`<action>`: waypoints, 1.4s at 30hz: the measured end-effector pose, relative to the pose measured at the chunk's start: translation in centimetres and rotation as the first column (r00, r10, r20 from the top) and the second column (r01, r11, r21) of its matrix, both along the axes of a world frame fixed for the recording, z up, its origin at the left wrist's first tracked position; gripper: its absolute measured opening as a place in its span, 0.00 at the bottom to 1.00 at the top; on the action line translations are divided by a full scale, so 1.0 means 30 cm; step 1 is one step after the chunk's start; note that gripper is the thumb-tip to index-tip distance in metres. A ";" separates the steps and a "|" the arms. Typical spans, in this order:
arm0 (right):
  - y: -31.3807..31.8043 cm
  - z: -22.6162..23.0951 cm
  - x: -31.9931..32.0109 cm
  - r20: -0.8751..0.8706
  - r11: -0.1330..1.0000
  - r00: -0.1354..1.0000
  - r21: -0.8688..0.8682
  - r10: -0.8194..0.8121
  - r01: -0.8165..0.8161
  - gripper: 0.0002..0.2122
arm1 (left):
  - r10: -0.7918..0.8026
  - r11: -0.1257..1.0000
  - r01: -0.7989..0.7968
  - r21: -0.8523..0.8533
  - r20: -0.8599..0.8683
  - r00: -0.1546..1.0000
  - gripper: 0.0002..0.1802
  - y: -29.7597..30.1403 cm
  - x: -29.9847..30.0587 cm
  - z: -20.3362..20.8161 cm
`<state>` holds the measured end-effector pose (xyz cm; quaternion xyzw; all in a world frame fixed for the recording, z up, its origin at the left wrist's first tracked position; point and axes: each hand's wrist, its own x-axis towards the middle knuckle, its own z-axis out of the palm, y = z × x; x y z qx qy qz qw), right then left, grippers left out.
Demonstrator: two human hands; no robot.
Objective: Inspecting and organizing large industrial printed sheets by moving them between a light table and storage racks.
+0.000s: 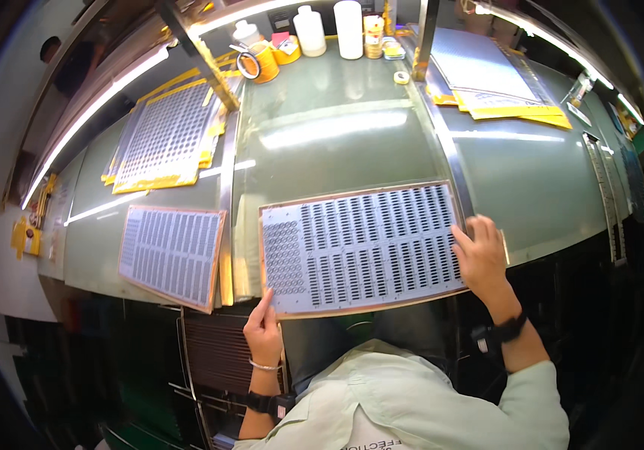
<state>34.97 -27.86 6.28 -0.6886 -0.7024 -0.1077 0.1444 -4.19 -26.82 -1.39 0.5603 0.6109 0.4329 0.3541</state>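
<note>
A large flat circuit board panel with a copper-coloured border is in front of me, bluish white with rows of dark slots and a block of small rings at its left. My left hand grips its lower left corner, the thumb or a finger on the upper face. At the right edge, my right hand is closed around the panel's side, some fingers hidden by it. The panel's near edge reaches over the table's front edge. To the left lies a second, similar circuit board panel, touched by neither hand.
Metal strips divide the greenish table. Yellow-edged sheets with dark dots are stacked at the left, more sheets at the back right. White bottles, orange tape rolls and a small tape roll stand at the back.
</note>
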 end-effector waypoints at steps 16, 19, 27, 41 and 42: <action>0.308 -0.081 0.191 -0.692 0.964 0.687 -0.262 -0.222 0.048 0.14 | 0.064 0.983 -0.052 -0.175 0.062 0.996 0.16 0.013 0.036 0.049; 0.254 -0.070 0.186 -0.703 0.969 0.677 -0.241 -0.218 0.061 0.18 | 0.104 0.979 -0.086 -0.187 0.089 0.991 0.16 0.009 0.041 0.057; 0.158 -0.078 0.113 -0.871 0.967 0.431 -0.168 -0.237 0.192 0.26 | 0.148 0.987 -0.137 -0.087 0.134 0.980 0.16 0.001 0.048 0.007; 0.230 -0.104 0.098 -0.588 0.990 0.797 -0.101 -0.137 0.095 0.18 | 0.136 0.982 -0.122 -0.142 0.097 0.986 0.17 -0.009 0.061 0.044; 0.230 -0.106 0.096 -0.589 0.990 0.797 -0.102 -0.136 0.094 0.18 | 0.133 0.980 -0.116 -0.160 0.099 0.986 0.17 -0.008 0.057 0.047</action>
